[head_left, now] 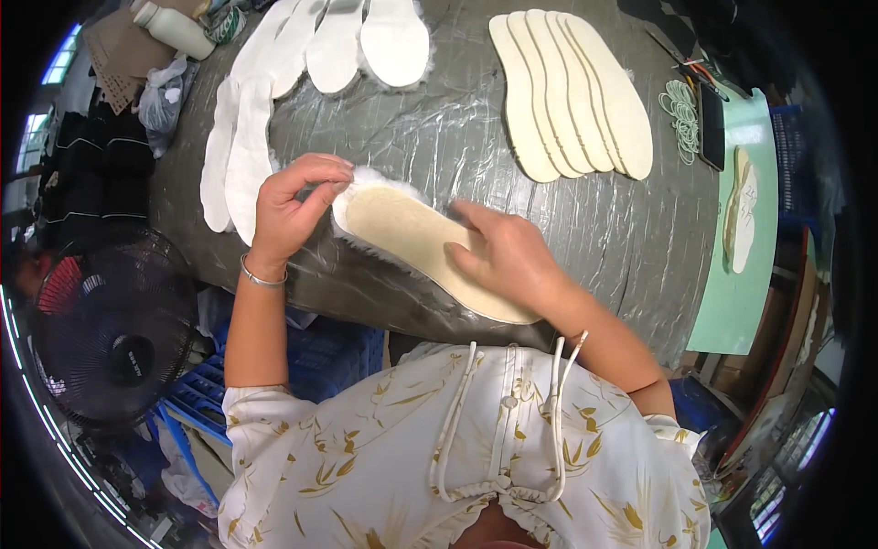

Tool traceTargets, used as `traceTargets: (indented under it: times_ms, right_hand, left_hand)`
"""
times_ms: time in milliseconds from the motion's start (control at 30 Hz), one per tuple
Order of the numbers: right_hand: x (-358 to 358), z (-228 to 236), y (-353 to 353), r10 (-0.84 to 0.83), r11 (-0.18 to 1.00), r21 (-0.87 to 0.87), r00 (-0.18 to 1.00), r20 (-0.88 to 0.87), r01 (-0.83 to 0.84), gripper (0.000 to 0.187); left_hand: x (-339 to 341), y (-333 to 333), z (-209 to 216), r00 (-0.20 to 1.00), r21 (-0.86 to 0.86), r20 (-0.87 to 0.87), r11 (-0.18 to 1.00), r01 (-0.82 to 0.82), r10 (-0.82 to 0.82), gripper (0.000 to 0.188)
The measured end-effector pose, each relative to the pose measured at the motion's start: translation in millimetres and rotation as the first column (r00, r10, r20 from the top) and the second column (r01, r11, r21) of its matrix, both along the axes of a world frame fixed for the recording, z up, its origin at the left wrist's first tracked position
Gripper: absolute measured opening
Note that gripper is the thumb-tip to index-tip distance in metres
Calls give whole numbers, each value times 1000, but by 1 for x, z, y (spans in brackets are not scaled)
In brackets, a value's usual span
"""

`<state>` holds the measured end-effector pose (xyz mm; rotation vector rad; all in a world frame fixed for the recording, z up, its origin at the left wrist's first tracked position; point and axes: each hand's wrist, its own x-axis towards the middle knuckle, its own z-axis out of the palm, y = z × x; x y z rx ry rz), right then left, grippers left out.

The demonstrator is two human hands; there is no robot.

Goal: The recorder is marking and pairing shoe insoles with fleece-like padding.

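Observation:
A cream insole (412, 229) lies on a fluffy white fleece piece, whose fur (389, 183) pokes out around its edges. The pair slants across the near part of the table, its far end to the left. At that end, my left hand (300, 197) pinches the fleece edge between thumb and fingertips. Toward the near right end lies my right hand (512, 256), thumb resting on the insole and fingers spread over its far edge. Its palm covers part of the insole. White fleece-edged insole pieces (249, 156) fan out at the far left, and overlapping cream insoles (576, 96) lie at the far right.
The table (439, 137) has a wrinkled clear plastic cover. Pale cord (681, 119) and a dark phone-like slab (711, 128) lie at its right, beside a green board (754, 238) with another insole. A black fan (114, 329) and blue crate (338, 357) are at the lower left.

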<state>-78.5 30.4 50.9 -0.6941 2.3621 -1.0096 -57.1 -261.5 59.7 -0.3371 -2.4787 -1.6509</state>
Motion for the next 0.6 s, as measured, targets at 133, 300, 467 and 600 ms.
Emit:
traceTargets:
  times_ms: [133,300,467,600]
  right_hand:
    - [-4,20,10,-49,986,-159,999,-20,45,35]
    - [0,33,16,-365,908,-306,900,-238,288,26]
    - [14,32,24,-396,887,-371,866,-304,276,29]
    - [22,40,40,-384,872,-403,898,-213,277,34]
  left_hand:
    - [-15,18,24,995,130,-66,989,-72,81,21]
    - [-11,73,25,969,451,209,867,-213,130,62]
    - [-3,160,13,976,634,166,773,5,-142,93]
    - [-14,179,11,942,738,191,674,47,-276,74]
